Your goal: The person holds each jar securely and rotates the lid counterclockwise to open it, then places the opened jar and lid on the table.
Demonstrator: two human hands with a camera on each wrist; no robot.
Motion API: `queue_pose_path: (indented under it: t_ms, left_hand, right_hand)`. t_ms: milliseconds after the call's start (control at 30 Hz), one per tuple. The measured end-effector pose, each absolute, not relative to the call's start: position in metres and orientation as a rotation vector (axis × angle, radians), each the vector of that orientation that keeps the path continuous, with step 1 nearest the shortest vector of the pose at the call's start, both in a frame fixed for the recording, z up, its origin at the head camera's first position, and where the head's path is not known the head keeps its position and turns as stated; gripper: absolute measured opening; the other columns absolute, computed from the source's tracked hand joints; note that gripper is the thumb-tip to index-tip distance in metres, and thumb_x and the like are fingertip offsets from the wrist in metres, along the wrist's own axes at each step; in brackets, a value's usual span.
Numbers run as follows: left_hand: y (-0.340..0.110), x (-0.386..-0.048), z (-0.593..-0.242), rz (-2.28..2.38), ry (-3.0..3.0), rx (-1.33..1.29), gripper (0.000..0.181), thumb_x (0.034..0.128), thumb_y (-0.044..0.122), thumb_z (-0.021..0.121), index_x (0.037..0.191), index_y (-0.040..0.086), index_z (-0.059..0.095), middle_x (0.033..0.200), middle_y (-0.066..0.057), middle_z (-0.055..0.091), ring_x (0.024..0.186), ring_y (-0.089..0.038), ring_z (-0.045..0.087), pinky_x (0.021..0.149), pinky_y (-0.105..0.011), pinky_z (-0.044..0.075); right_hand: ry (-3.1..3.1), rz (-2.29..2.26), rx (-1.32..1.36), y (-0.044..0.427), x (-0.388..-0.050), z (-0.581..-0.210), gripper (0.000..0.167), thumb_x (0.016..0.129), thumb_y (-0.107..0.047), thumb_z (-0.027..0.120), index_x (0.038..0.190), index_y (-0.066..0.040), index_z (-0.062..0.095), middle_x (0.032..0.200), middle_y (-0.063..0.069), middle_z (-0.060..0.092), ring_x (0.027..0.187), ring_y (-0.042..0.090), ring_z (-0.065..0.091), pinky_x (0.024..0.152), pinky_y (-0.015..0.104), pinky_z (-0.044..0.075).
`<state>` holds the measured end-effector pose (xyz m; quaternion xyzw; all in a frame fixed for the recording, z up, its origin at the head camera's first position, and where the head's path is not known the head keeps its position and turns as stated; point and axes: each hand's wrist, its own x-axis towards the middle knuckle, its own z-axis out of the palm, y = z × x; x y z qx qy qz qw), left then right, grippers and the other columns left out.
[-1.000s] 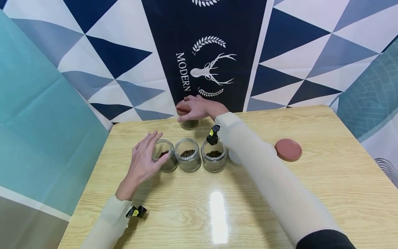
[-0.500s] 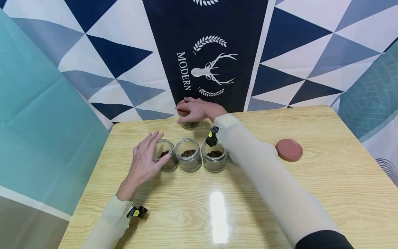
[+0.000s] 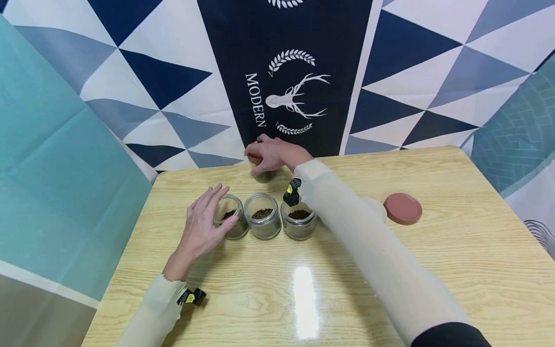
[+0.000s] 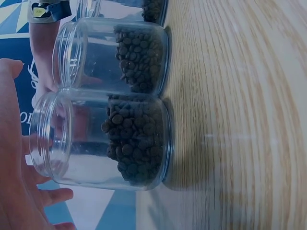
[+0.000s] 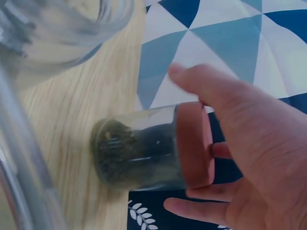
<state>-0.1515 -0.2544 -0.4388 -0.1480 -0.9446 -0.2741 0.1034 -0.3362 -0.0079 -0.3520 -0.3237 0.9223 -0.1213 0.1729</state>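
At the table's back edge stands a glass jar (image 5: 136, 151) with a reddish-brown lid (image 5: 194, 146) on it and dark bits inside. My right hand (image 3: 277, 153) is spread around that lid. In the right wrist view the thumb is lifted apart from it, while fingers touch its far side. My left hand (image 3: 200, 221), fingers fairly straight, is beside the leftmost lidless jar (image 3: 234, 226). Dark round pellets (image 4: 136, 139) fill the lower part of that jar. Whether the left hand touches its rim I cannot tell.
A middle open jar (image 3: 262, 222) and a right open jar (image 3: 299, 225) continue the row. A reddish lid (image 3: 403, 208) lies to the right, with a pale disc (image 3: 375, 209) partly hidden by my right sleeve. A patterned cloth (image 3: 173, 72) hangs behind the table.
My right wrist has shifted slightly left and toward me, and the hand has turned a little about the lid. The left hand and open jars stay almost still.
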Motion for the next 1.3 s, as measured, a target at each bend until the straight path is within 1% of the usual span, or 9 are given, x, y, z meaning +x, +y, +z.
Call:
queue_pose_path:
  t_ms: [233, 367, 500, 600, 667, 767, 933, 1167, 1300]
  left_hand:
    - [-0.253, -0.153, -0.438, -0.822, -2.798, -0.438, 0.082, 0.1032, 0.060, 0.062, 0.171, 0.016, 0.048, 0.181, -0.018, 0.042, 0.171, -0.048, 0.033, 0.131, -0.083, 0.024]
    - [-0.252, -0.153, -0.439, -0.823, -2.791, -0.445, 0.082, 0.1034, 0.062, 0.061, 0.171, 0.016, 0.049, 0.181, -0.018, 0.043, 0.171, -0.049, 0.034, 0.130, -0.083, 0.025]
    - [-0.251, -0.152, -0.439, -0.823, -2.789, -0.449, 0.083, 0.1036, 0.063, 0.060, 0.171, 0.016, 0.048, 0.181, -0.018, 0.043, 0.170, -0.049, 0.034, 0.130, -0.083, 0.025]
    - [-0.250, -0.152, -0.439, -0.819, -2.794, -0.449, 0.083, 0.1033, 0.061, 0.061, 0.171, 0.016, 0.048, 0.181, -0.018, 0.042, 0.171, -0.049, 0.034, 0.130, -0.083, 0.025]
    - [-0.250, -0.152, -0.439, -0.816, -2.795, -0.450, 0.082, 0.1029, 0.060, 0.061, 0.171, 0.016, 0.048, 0.181, -0.018, 0.042, 0.170, -0.049, 0.034, 0.130, -0.083, 0.025]
    - [-0.249, -0.152, -0.438, -0.812, -2.794, -0.454, 0.081, 0.1022, 0.056, 0.063, 0.171, 0.015, 0.048, 0.181, -0.019, 0.043, 0.170, -0.049, 0.035, 0.131, -0.082, 0.025]
    - [-0.247, -0.153, -0.438, -0.806, -2.798, -0.461, 0.080, 0.1011, 0.051, 0.066, 0.171, 0.016, 0.048, 0.180, -0.019, 0.043, 0.170, -0.049, 0.035, 0.131, -0.082, 0.025]
    - [-0.247, -0.153, -0.437, -0.795, -2.804, -0.469, 0.080, 0.1005, 0.049, 0.066, 0.171, 0.016, 0.049, 0.180, -0.020, 0.043, 0.169, -0.050, 0.036, 0.131, -0.082, 0.026]
    - [-0.246, -0.153, -0.436, -0.793, -2.800, -0.474, 0.080, 0.1007, 0.050, 0.066, 0.171, 0.015, 0.049, 0.180, -0.020, 0.043, 0.169, -0.050, 0.036, 0.131, -0.082, 0.026]
  right_hand:
    - [2.597, -0.293, -0.909, -0.010, -0.333, -0.345, 0.055, 0.106, -0.040, 0.078, 0.155, -0.030, 0.054, 0.157, 0.013, 0.043, 0.137, 0.033, 0.049, 0.120, 0.053, 0.047]
    - [2.585, -0.312, -0.906, -0.011, -0.330, -0.343, 0.038, 0.108, -0.032, 0.078, 0.140, -0.026, 0.059, 0.146, 0.011, 0.043, 0.130, 0.032, 0.047, 0.111, 0.050, 0.046]
    - [2.577, -0.318, -0.916, -0.012, -0.328, -0.343, 0.023, 0.109, -0.025, 0.077, 0.125, -0.019, 0.062, 0.141, 0.010, 0.042, 0.131, 0.035, 0.045, 0.114, 0.052, 0.044]
    - [2.569, -0.300, -0.900, -0.013, -0.328, -0.343, 0.025, 0.109, -0.022, 0.075, 0.131, -0.019, 0.064, 0.145, 0.010, 0.041, 0.135, 0.042, 0.045, 0.120, 0.055, 0.045]
    - [2.560, -0.290, -0.873, -0.013, -0.328, -0.343, 0.032, 0.109, -0.020, 0.075, 0.139, -0.022, 0.063, 0.149, 0.010, 0.039, 0.136, 0.047, 0.045, 0.121, 0.057, 0.047]
    - [2.551, -0.252, -0.861, -0.013, -0.328, -0.342, 0.040, 0.109, -0.019, 0.076, 0.145, -0.023, 0.062, 0.151, 0.011, 0.039, 0.141, 0.049, 0.043, 0.123, 0.059, 0.046]
    - [2.552, -0.177, -0.875, -0.015, -0.328, -0.341, 0.043, 0.106, -0.018, 0.079, 0.146, -0.024, 0.062, 0.150, 0.013, 0.044, 0.141, 0.048, 0.045, 0.123, 0.059, 0.046]
    - [2.572, -0.166, -0.862, -0.017, -0.328, -0.342, 0.043, 0.104, -0.016, 0.081, 0.143, -0.024, 0.065, 0.149, 0.013, 0.046, 0.136, 0.046, 0.047, 0.115, 0.055, 0.050]
    - [2.598, -0.166, -0.896, -0.016, -0.328, -0.346, 0.045, 0.103, -0.015, 0.080, 0.145, -0.022, 0.066, 0.145, 0.013, 0.048, 0.133, 0.044, 0.047, 0.117, 0.056, 0.048]
